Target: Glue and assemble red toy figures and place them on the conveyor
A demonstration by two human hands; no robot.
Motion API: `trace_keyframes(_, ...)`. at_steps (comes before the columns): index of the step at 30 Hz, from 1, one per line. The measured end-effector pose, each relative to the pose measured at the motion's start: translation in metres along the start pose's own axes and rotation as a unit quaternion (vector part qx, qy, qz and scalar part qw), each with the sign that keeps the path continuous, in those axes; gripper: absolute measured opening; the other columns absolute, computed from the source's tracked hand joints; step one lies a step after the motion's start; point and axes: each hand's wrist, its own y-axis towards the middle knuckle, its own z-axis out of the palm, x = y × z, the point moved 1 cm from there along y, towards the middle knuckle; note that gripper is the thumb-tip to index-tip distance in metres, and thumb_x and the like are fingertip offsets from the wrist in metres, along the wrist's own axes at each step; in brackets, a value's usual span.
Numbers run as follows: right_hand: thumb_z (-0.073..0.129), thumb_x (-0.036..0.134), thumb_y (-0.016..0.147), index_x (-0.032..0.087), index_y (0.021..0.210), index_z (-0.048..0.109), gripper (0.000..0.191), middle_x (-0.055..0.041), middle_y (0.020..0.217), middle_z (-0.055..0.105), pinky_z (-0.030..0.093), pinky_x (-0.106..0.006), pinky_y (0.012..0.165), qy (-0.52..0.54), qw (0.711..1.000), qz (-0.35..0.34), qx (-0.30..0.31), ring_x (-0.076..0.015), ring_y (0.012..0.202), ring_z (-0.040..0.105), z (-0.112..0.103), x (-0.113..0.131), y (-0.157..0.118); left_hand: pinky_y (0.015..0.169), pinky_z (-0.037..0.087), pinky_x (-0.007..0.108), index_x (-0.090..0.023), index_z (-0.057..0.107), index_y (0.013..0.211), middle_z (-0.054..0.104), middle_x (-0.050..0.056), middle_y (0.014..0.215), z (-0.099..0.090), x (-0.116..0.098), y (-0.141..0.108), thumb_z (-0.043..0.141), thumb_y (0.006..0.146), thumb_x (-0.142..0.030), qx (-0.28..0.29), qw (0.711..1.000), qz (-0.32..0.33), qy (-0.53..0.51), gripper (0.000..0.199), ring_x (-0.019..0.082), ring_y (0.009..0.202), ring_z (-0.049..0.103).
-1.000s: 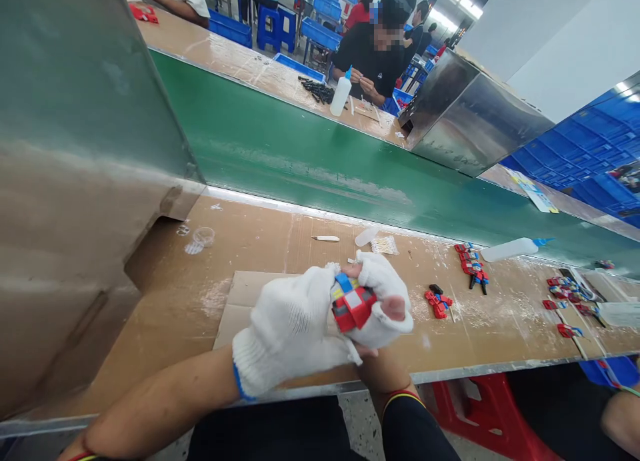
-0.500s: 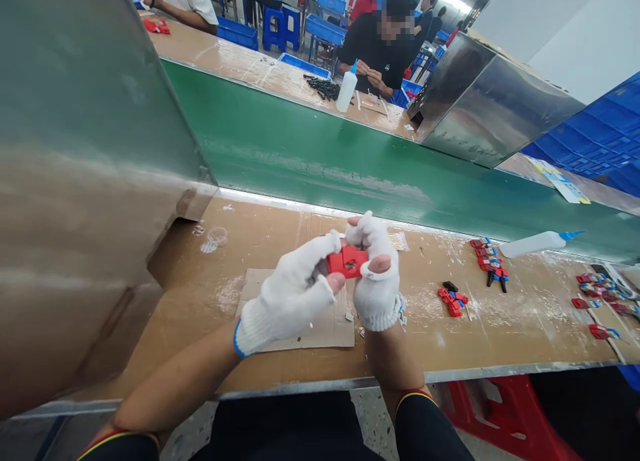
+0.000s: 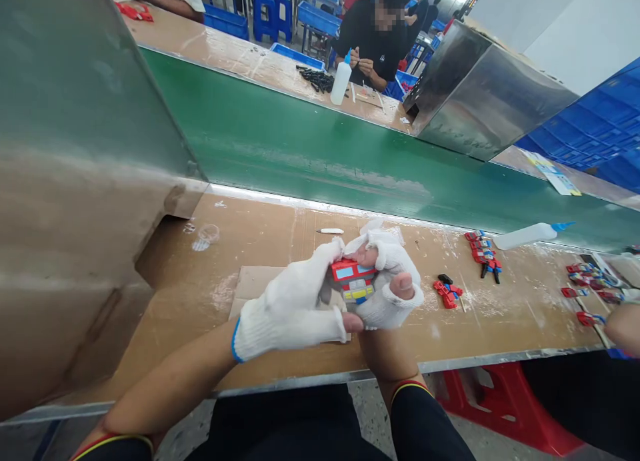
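Both of my hands wear white knit gloves with bare fingertips. Between them is a red toy robot torso [image 3: 353, 273] with light blue windows, a grey middle and yellow and blue details. My left hand [image 3: 293, 301] grips the torso from its left side, the thumb stretched out below it. On the other side, my right hand [image 3: 393, 281] has its fingers curled over the torso's upper right, and its thumb stands away. A piece of cardboard [image 3: 250, 281] lies under the hands, partly covered by them. Behind them on the bench is a small white pen-like tool [image 3: 330, 231].
Red and blue toy parts [image 3: 448, 292] lie to the right, near a white glue bottle [image 3: 527, 236] on its side. A metal box [image 3: 90, 214] stands close on the left. Beyond the green conveyor belt [image 3: 290, 148], a person [image 3: 373, 41] sits working. Another person's arm [image 3: 623, 328] shows at the right edge.
The torso has turned from its plain red side to the side with windows. My right hand has shifted its grip to the right, and another person's arm has appeared at right.
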Motion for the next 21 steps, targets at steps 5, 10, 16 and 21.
trace_keyframes(5,0.06,0.091,0.104,0.03,0.078,0.066,0.066,-0.002,0.076,0.061,0.055,-0.043,0.045,0.09,0.991,0.084,0.042,-0.0227,0.057,0.061,-0.003,0.029,0.004,0.063,0.062,0.031,-0.018,0.073,0.123,0.082,0.004,0.09,-0.007,0.008,0.003,0.067,0.113,-0.053,-0.083,0.945,0.239,0.209,0.037,0.023,0.07,0.082)
trace_keyframes(10,0.07,0.083,0.104,0.032,0.087,0.071,0.054,-0.0024,0.081,0.065,0.051,-0.04,0.035,0.207,0.967,0.133,0.069,-0.0214,0.052,0.061,0.0,0.035,-0.003,0.054,0.051,0.032,-0.02,0.073,0.097,0.072,0.001,0.071,-0.014,0.003,0.007,0.061,0.119,-0.054,-0.125,0.896,0.326,0.274,0.042,0.019,0.056,0.07)
trace_keyframes(16,0.06,0.08,0.109,0.03,0.084,0.072,0.057,0.0002,0.071,0.062,0.039,-0.033,0.026,0.208,0.966,0.129,0.089,-0.0158,0.038,0.051,0.002,0.032,-0.009,0.053,0.047,0.033,-0.021,0.07,0.1,0.067,-0.001,0.068,-0.013,-0.005,0.005,0.051,0.124,-0.057,-0.137,0.888,0.328,0.292,0.047,0.017,0.053,0.065)
trace_keyframes(21,0.066,0.079,0.107,0.03,0.086,0.075,0.053,-0.0023,0.076,0.065,0.041,-0.034,0.028,0.223,0.959,0.152,0.087,-0.0193,0.045,0.059,-0.002,0.034,-0.012,0.054,0.046,0.034,-0.021,0.067,0.101,0.067,-0.002,0.069,-0.012,-0.004,0.002,0.054,0.123,-0.051,-0.137,0.889,0.326,0.29,0.04,0.017,0.053,0.065)
